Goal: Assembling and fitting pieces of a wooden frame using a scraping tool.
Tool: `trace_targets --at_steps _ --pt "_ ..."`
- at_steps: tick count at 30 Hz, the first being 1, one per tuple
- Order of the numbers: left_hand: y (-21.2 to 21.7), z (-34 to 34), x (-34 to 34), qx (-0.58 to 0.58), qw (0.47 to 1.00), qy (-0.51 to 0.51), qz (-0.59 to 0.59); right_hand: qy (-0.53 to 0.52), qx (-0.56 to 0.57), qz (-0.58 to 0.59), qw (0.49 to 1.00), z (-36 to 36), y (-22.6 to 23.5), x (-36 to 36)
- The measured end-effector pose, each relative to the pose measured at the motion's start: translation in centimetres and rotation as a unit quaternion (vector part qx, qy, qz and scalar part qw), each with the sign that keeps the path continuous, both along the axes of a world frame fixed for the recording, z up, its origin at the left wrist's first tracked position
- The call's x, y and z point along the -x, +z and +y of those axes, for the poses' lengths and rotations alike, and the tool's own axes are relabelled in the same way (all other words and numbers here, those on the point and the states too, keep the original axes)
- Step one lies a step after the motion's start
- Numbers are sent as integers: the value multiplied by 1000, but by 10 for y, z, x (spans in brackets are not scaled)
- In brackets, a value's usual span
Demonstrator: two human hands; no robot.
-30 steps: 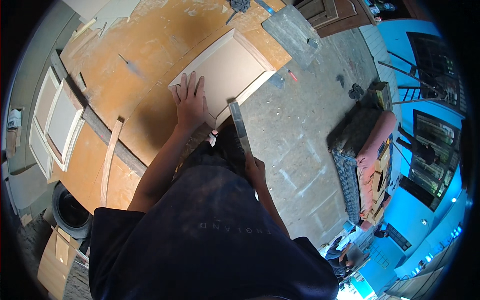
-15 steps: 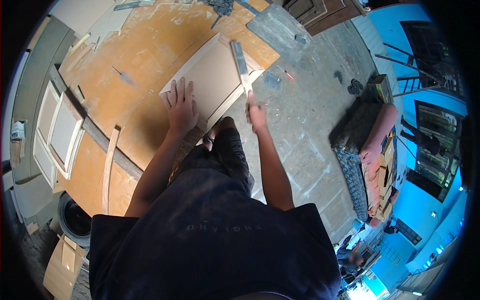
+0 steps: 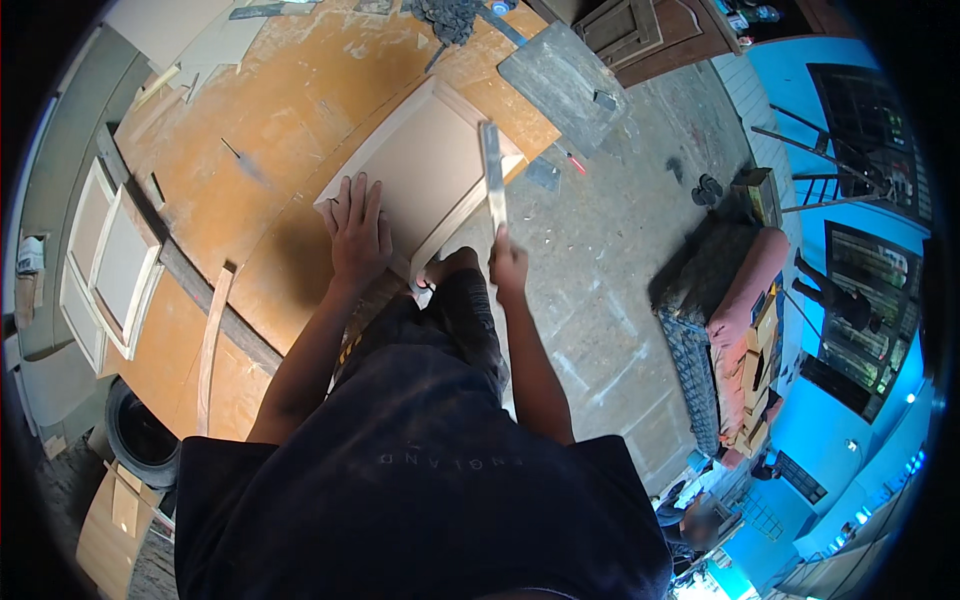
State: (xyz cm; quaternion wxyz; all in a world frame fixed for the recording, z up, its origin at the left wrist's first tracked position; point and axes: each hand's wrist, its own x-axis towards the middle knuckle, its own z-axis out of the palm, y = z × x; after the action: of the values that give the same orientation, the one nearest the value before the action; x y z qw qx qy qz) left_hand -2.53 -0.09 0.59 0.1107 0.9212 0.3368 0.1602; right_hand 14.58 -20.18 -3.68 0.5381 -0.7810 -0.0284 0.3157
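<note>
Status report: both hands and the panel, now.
Left hand flat on the pale framed panel, pinning it to the orange workbench. Right hand grips a long flat metal tool laid across the panel's right edge. Nothing blocking.

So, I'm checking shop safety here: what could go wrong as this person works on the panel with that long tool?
The long flat metal tool in the right hand could skid toward the left hand, pressed flat on the pale framed wooden panel. The panel overhangs the orange workbench edge and might tip.
</note>
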Motion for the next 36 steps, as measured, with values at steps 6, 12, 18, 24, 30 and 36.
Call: trace_targets --at_steps 6,12,18,24,30,36 --pt "-2 0 -2 16 1000 15 5 -68 35 110 991 73 28 -69" --pt "1 3 0 21 1000 9 21 -36 -28 88 995 14 34 -32" --pt "-2 2 0 12 999 4 46 48 35 30 998 -42 4 -10" --pt "-4 2 -3 -3 999 -3 46 4 44 67 997 23 12 -83" --pt "-6 6 -3 -10 999 4 53 -45 -85 187 978 59 48 -119" --pt "24 -19 -57 65 996 -49 -33 -47 -236 156 958 -26 48 -74"
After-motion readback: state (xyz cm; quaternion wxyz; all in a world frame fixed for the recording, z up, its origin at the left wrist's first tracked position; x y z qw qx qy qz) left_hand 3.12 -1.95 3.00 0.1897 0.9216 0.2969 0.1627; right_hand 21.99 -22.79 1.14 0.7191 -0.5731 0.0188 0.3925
